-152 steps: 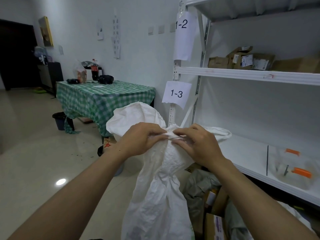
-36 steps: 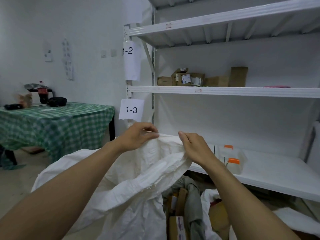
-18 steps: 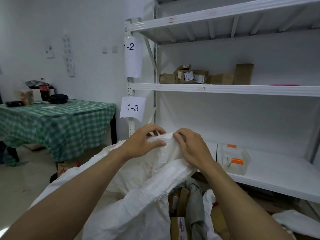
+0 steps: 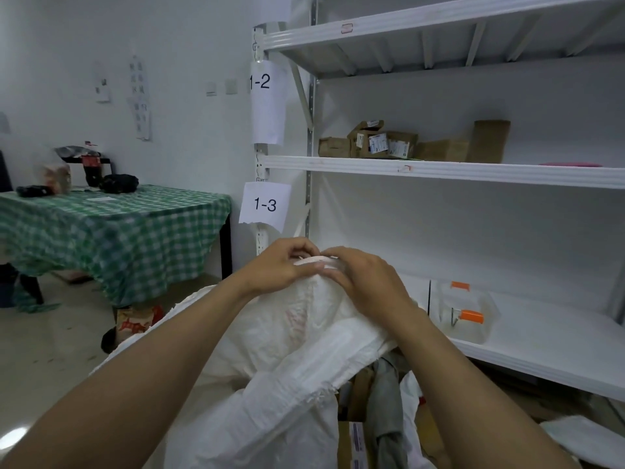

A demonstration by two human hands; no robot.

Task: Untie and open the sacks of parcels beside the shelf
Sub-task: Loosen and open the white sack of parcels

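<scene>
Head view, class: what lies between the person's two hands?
A bunched fold of the white sack lies between the left hand and right hand, pinched by both, seen in the head view.

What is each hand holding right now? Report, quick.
Left hand: closed, pinching the white sack's top edge.
Right hand: closed, pinching the same edge.

Left hand: bare, with fingers and wrist uncovered.
Right hand: bare, and just as plain across the back and knuckles.
Left forearm: bare along all that shows, down to the lower edge of view.
Right forearm: bare along its whole visible length.
</scene>
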